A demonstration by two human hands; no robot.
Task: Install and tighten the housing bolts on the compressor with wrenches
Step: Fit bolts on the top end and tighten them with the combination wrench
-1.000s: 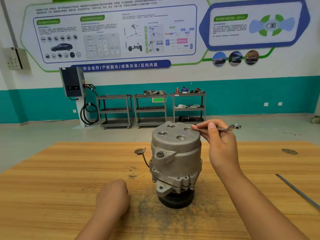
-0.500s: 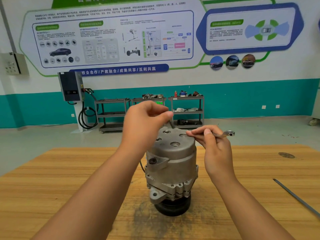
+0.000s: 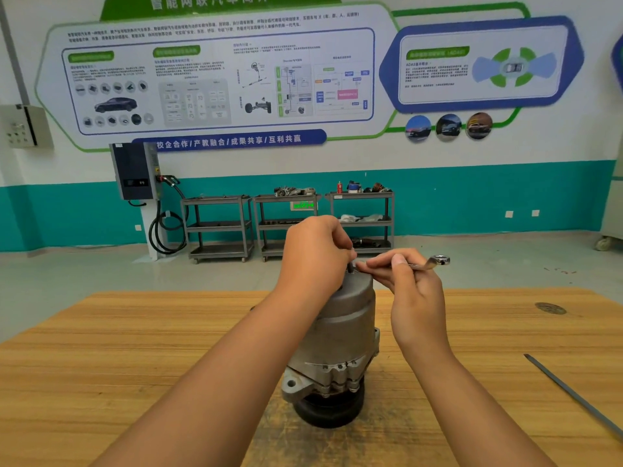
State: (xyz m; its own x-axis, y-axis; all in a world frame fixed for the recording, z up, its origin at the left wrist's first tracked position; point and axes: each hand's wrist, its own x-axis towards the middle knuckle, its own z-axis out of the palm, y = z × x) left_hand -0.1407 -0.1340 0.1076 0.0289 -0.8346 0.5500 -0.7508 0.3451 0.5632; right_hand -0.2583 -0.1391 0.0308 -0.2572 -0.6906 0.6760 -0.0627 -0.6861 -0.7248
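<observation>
Workshop w/ wall posters, tool carts (image 3: 219, 224) at back. Wooden table (image 3: 135, 365) up front; compressor (image 3: 347, 318) stands upright mid-table on dark pulley end. Left hand (image 3: 313, 254) pinches bolt (image 3: 350, 266) at top face, near rim. Right hand (image 3: 414, 291) grips wrench (image 3: 435, 262), ring end poking out right. Compressor looks heavy cast metal, rigid, prob stable. Bolt small, slick: hold by head, start thread w/ fingers.

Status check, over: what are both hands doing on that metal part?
Left hand pinches bolt atop compressor. Right hand holds wrench alongside. Nothing seen in the way.
</observation>
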